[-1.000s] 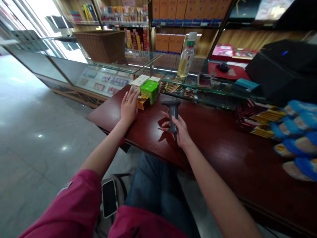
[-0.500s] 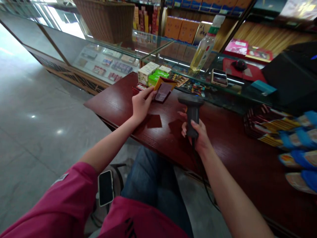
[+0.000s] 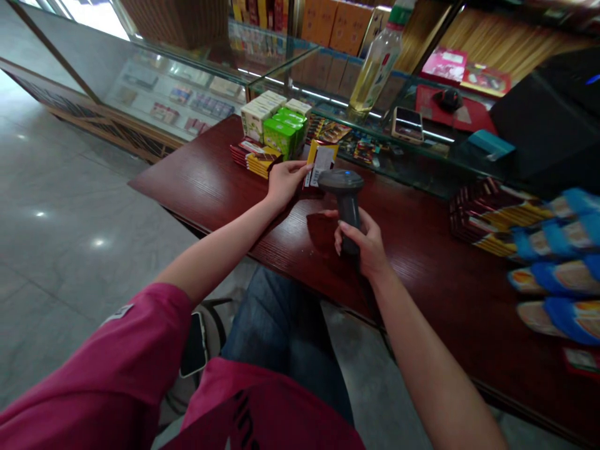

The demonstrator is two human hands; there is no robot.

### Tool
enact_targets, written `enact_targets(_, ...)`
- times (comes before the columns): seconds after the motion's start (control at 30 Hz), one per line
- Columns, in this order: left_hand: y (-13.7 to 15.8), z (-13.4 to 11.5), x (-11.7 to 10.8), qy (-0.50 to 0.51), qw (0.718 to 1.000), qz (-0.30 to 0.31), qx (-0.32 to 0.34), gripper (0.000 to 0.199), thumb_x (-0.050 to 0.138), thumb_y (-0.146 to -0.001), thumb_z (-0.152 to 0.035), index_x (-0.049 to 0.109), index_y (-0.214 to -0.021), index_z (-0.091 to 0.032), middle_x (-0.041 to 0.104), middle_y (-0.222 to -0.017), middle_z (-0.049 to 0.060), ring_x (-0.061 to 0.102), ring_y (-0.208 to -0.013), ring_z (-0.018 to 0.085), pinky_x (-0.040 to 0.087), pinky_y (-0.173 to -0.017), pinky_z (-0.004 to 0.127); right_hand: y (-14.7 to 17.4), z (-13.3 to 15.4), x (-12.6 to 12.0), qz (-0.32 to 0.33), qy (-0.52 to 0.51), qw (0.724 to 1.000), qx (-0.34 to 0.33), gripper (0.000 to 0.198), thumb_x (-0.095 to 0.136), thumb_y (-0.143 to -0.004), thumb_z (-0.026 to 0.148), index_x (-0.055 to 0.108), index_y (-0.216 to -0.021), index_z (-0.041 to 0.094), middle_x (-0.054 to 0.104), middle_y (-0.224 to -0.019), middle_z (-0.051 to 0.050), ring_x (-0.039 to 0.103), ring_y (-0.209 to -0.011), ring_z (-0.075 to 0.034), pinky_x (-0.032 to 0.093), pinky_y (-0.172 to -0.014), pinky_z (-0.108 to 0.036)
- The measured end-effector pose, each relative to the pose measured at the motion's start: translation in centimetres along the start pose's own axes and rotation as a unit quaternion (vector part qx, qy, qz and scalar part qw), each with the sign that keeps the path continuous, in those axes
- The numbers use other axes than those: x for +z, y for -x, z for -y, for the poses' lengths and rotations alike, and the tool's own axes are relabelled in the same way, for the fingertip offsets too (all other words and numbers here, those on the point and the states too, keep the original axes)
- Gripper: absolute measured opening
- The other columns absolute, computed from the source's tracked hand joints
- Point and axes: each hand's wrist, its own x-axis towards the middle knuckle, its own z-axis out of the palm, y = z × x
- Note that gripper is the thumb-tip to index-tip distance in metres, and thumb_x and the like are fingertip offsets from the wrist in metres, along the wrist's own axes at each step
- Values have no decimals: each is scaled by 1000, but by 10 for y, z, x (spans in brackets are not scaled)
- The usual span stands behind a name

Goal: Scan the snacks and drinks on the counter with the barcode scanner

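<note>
Pinched in my left hand [image 3: 287, 184] is a flat yellow and dark red chocolate bar [image 3: 322, 156], held upright with its printed label side facing me. My right hand [image 3: 368, 240] is wrapped round the handle of a black barcode scanner [image 3: 341, 181], a small blue light showing on its top. The scanner's head is close to the bar and overlaps its lower right edge in view. Left of the bar, a stack of similar chocolate bars [image 3: 257, 159] lies on the dark red wooden desk [image 3: 210, 181], beside green boxes [image 3: 282, 132] and white boxes [image 3: 255, 119].
A glass display counter [image 3: 281, 81] runs behind the desk, bearing a bottle of yellow liquid [image 3: 377, 65] and a phone [image 3: 407, 124]. More stacked bars [image 3: 482, 212] and blue-wrapped packs [image 3: 557, 275] fill the right side. Another phone [image 3: 194, 347] is by my lap.
The chocolate bar has been turned more upright, and it and the scanner have come closer together. My head view has shifted, uncovering the stack of bars to the left.
</note>
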Motion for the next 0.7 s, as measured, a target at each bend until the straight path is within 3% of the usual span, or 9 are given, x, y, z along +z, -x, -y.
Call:
enact_targets(0.2, 0, -2, -2, 5, 999, -16, -36, 22, 79, -90, -27, 84, -106, -13, 79, -78, 3, 66, -64, 11, 51, -59, 20, -1, -2, 0, 14, -21, 1000, -10, 41, 86, -84, 41, 69, -117, 25, 80, -118, -6, 57, -52, -8, 51, -42, -25)
enact_targets(0.3, 4, -7, -4, -17, 1000, -7, -19, 21, 80, -89, -29, 84, -102, -13, 82, -84, 5, 71, -71, 14, 55, -65, 23, 0, -4, 0, -15, -32, 999, -33, 42, 87, -82, 44, 68, -113, 25, 81, -115, -6, 57, -50, -8, 51, -41, -25)
enact_targets(0.4, 16, -15, 4, -52, 998, -8, 25, 19, 81, -88, -30, 84, -100, -15, 85, -97, 8, 78, -87, 20, 61, -80, 28, 3, -7, -11, -88, -23, 993, -77, 43, 87, -80, 46, 66, -111, 25, 81, -115, -6, 57, -48, -8, 51, -41, -25)
enact_targets(0.53, 44, -21, 44, -120, 987, -14, 106, 18, 79, -91, -31, 84, -103, -19, 85, -105, 7, 80, -97, 23, 63, -91, 33, 16, -5, -48, -238, 54, 958, -149, 60, 86, -81, 50, 61, -128, 24, 80, -122, -11, 67, -60, -13, 56, -49, -28)
enact_targets(0.6, 59, -24, 76, -139, 978, 19, 154, 18, 76, -95, -31, 83, -108, -21, 85, -109, 6, 81, -98, 23, 63, -93, 34, 29, 0, -73, -314, 93, 926, -188, 68, 84, -81, 51, 57, -137, 22, 78, -125, -14, 77, -80, -22, 64, -61, -34)
enact_targets(0.7, 77, -30, 133, -168, 945, 86, 267, 23, 67, -102, -28, 81, -121, -26, 82, -125, 3, 80, -111, 22, 63, -99, 34, 57, 9, -109, -409, 137, 872, -229, 72, 81, -84, 49, 53, -143, 20, 78, -125, -17, 80, -103, -30, 68, -83, -45)
